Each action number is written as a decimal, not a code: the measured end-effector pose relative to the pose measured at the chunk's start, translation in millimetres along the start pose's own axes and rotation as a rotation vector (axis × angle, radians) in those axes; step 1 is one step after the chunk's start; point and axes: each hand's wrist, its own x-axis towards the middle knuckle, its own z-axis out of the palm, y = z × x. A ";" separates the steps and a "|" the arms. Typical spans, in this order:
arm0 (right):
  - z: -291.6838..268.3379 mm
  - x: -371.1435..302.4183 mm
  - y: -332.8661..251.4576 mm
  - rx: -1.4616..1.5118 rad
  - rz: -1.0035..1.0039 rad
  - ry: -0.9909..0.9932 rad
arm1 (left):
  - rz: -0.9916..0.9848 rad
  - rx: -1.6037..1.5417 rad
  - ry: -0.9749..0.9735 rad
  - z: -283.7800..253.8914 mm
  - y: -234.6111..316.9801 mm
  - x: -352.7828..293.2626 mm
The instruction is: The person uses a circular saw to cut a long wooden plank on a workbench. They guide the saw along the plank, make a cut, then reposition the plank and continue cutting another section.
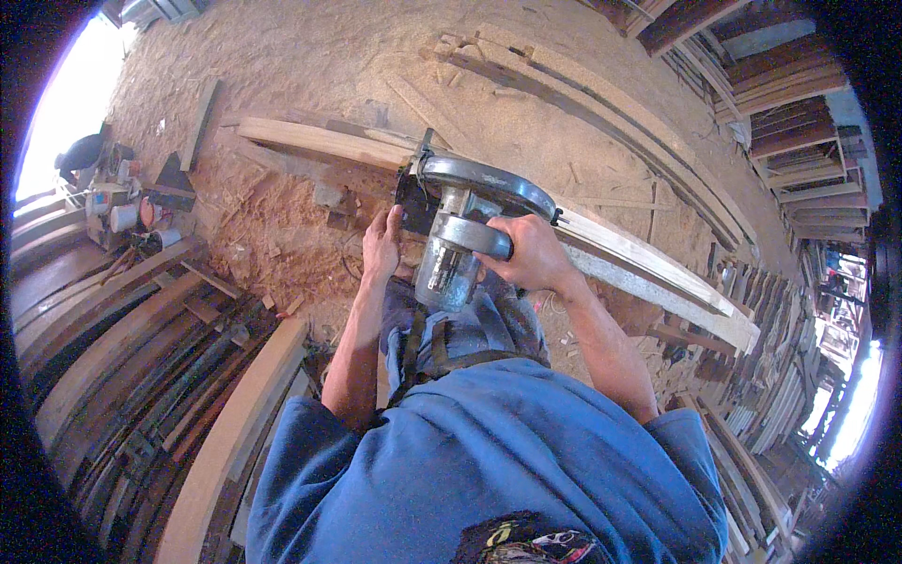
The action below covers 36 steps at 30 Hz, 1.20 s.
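The ground (310,56) is lying all around, covered in pale sawdust and wood bits. Big stacks of curved planks (122,367) are sitting on the person's left side, and more stacked boards (789,113) are filling the shelves on the right. A long pale board (648,258) is stretching across the middle, from the upper left down to the right, raised a little off the ground. The person, wearing a blue shirt (489,461), is bending over this board. A grey metal circular saw (465,221) is sitting on the board, right in the middle, just in front of the person. Its round guard is facing up and its fat motor body is pointing back at the person. The right hand (531,252) is wrapping its fingers tight around the saw's handle. The left hand (381,244) is resting just beside the saw on its left, with the fingers close together and pressing down flat near the saw's dark base; whether it is touching the board or the saw is hard to tell. Far off on the left, some small cans and pots (122,211) are standing near the bright doorway.
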 end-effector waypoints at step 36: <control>0.8 -1.5 -6.8 -0.008 -0.082 0.067 | -0.013 0.012 0.026 -1.8 -7.7 1.9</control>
